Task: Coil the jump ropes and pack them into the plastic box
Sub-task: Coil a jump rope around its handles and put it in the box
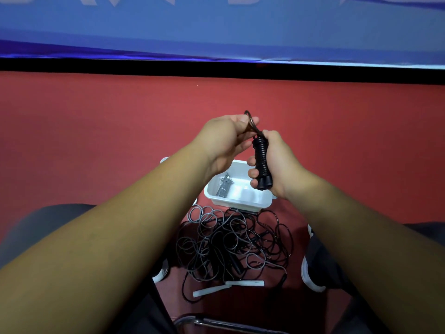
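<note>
**Right hand [277,162] grips the wound rope while the left hand [226,138] finishes the tail**

Right hand is closed round the black jump rope [261,160], its fingers curled about the handles, which have the cord wound over them in tight turns from top to bottom. Left hand pinches the last short loop [251,121] of cord where it stands up above the top of the bundle, thumb and fingertips pressed on it. Both hands are raised over the plastic box [237,204], which sits on the red floor [96,141] and already has one grey coiled rope [222,186] lying in its left part.

The step in hand looks to be securing the end of the winding. To do it well:

- Squeeze firmly with the right hand so the turns cannot slacken while the tail is worked; thin cord like this is likely to spring loose once pressure goes.
- Pass the loop under the top turn or over the handle ends, then pull it snug with the left hand, not jerking it.
- Check that no slack turn bulges out before letting go.
- Lay the bundle in the bare right part of the box, alongside the grey one, so both lie flat.

Nearer the person, a tangle of grey and black cords [231,242] lies on the floor just beside the box, with white handles [243,283] at its near edge. Much of the task appears to remain, and those ropes will want separating before winding.
</note>
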`<state>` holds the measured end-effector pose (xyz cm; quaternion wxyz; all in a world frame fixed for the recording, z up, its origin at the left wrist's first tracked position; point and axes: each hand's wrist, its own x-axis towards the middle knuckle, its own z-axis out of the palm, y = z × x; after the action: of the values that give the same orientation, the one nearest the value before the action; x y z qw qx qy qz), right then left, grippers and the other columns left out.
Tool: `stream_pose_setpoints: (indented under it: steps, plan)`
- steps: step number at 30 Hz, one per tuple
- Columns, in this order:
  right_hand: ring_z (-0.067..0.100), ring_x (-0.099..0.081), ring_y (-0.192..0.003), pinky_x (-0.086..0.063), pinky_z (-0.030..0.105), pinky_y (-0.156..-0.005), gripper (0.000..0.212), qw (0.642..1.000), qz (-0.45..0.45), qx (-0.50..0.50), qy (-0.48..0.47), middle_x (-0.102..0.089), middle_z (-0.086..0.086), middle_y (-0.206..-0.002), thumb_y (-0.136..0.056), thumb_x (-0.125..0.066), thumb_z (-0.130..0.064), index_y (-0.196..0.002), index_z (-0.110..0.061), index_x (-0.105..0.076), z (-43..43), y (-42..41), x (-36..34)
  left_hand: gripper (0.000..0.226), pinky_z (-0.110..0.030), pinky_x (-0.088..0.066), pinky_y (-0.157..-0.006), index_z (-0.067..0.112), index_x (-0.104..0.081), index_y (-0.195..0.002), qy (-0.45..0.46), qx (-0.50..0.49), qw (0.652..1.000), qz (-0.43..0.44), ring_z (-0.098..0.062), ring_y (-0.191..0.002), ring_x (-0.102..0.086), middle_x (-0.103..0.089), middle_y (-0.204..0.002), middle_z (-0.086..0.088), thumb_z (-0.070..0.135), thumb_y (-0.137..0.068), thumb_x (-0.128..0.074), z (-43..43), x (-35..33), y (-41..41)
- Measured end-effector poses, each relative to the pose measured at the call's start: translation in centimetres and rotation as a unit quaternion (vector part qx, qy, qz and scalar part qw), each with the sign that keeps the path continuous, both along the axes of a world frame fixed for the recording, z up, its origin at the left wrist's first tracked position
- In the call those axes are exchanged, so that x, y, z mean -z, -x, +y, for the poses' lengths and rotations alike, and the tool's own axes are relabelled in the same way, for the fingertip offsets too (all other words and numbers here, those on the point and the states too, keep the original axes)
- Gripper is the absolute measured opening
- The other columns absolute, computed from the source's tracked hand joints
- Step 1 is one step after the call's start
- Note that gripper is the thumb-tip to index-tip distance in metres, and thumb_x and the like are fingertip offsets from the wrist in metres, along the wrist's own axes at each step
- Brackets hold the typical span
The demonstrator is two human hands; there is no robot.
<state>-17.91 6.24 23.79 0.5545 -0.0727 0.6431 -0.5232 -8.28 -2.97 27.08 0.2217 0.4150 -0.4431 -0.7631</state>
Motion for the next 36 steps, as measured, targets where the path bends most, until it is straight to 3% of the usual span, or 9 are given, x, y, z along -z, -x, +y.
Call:
stream_pose_setpoints:
  steps: [3, 9, 14, 19, 24, 28, 30, 36]
  plan:
    - [0.019, -0.044, -0.046, -0.042, 0.029, -0.053, 0.051, 0.999, -0.049, 0.016, 0.012, -0.050, 0.002, -0.070, -0.096, -0.043, -0.074, -0.100, -0.026, -0.059, 0.1, 0.5, -0.4, 0.014, -0.032, -0.057, -0.095, 0.010, -0.060, -0.102, 0.042, 0.020, 0.998, 0.049, -0.019, -0.104, -0.071, -0.077, -0.115, -0.003, 0.006, -0.109, -0.049, 0.2, 0.1, 0.1]
    - [0.016, -0.037, -0.048, -0.035, 0.026, -0.054, 0.058, 0.993, -0.119, -0.008, 0.025, -0.046, -0.001, -0.069, -0.086, -0.048, -0.088, -0.086, -0.031, -0.056, 0.6, 1.1, -1.1, 0.014, -0.034, -0.057, -0.099, 0.007, -0.057, -0.099, 0.109, 0.066, 0.989, 0.080, -0.024, -0.109, -0.071, -0.075, -0.115, -0.008, 0.001, -0.108, -0.048, 0.3, -0.1, 0.2]
    - [0.016, -0.030, -0.049, -0.031, 0.024, -0.051, 0.048, 0.991, -0.117, -0.038, 0.058, -0.040, -0.003, -0.069, -0.086, -0.058, -0.072, -0.071, -0.027, -0.051, 0.5, 1.9, -2.2, 0.012, -0.031, -0.059, -0.094, 0.006, -0.057, -0.101, 0.122, 0.090, 0.984, 0.091, -0.023, -0.103, -0.068, -0.072, -0.106, -0.011, 0.001, -0.108, -0.049, 0.8, -1.0, 0.2]
    - [0.018, -0.038, -0.047, -0.037, 0.027, -0.052, 0.040, 0.998, -0.043, -0.035, 0.036, -0.046, 0.001, -0.072, -0.096, -0.045, -0.064, -0.088, -0.027, -0.060, 0.1, 1.6, -1.8, 0.014, -0.024, -0.060, -0.071, 0.006, -0.061, -0.110, 0.010, 0.003, 0.999, 0.039, -0.013, -0.076, -0.074, -0.075, -0.100, -0.009, 0.005, -0.108, -0.047, 0.6, -1.0, 0.4]
    - [0.022, -0.049, -0.048, -0.045, 0.030, -0.051, 0.042, 0.998, 0.049, -0.035, 0.010, -0.053, 0.007, -0.079, -0.103, -0.040, -0.058, -0.102, -0.023, -0.063, -0.3, 0.4, -1.0, 0.020, -0.019, -0.054, -0.059, 0.009, -0.065, -0.094, -0.056, -0.060, 0.996, -0.025, -0.007, -0.056, -0.069, -0.073, -0.080, -0.006, 0.008, -0.107, -0.049, 0.6, -0.7, 0.2]
    - [0.023, -0.052, -0.049, -0.045, 0.031, -0.051, 0.042, 0.994, 0.095, -0.045, 0.015, -0.055, 0.010, -0.086, -0.107, -0.035, -0.053, -0.114, -0.017, -0.056, -0.7, 0.0, -0.3, 0.005, -0.023, -0.057, -0.056, 0.010, -0.065, -0.096, 0.001, -0.098, 0.993, -0.062, -0.014, -0.058, -0.068, -0.072, -0.076, -0.006, 0.005, -0.098, -0.066, -0.1, -0.4, -0.5]
    - [0.022, -0.053, -0.049, -0.044, 0.031, -0.051, 0.042, 0.991, 0.120, -0.050, 0.021, -0.055, 0.010, -0.086, -0.109, -0.033, -0.053, -0.118, -0.017, -0.052, -0.8, 0.0, 0.1, 0.010, -0.026, -0.059, -0.058, 0.009, -0.066, -0.097, 0.043, -0.103, 0.990, -0.084, -0.017, -0.061, -0.064, -0.068, -0.077, -0.008, 0.005, -0.093, -0.074, -0.4, -0.1, -0.9]
    - [0.021, -0.055, -0.057, -0.043, 0.031, -0.048, 0.037, 0.978, 0.193, -0.078, 0.021, -0.053, 0.010, -0.092, -0.109, -0.031, -0.058, -0.123, -0.025, -0.043, -0.8, -0.3, 1.2, 0.017, -0.028, -0.063, -0.063, 0.001, -0.060, -0.095, 0.064, -0.126, 0.986, -0.085, -0.024, -0.061, -0.070, -0.071, -0.088, -0.022, -0.012, -0.090, -0.070, -0.3, 0.4, -1.3]
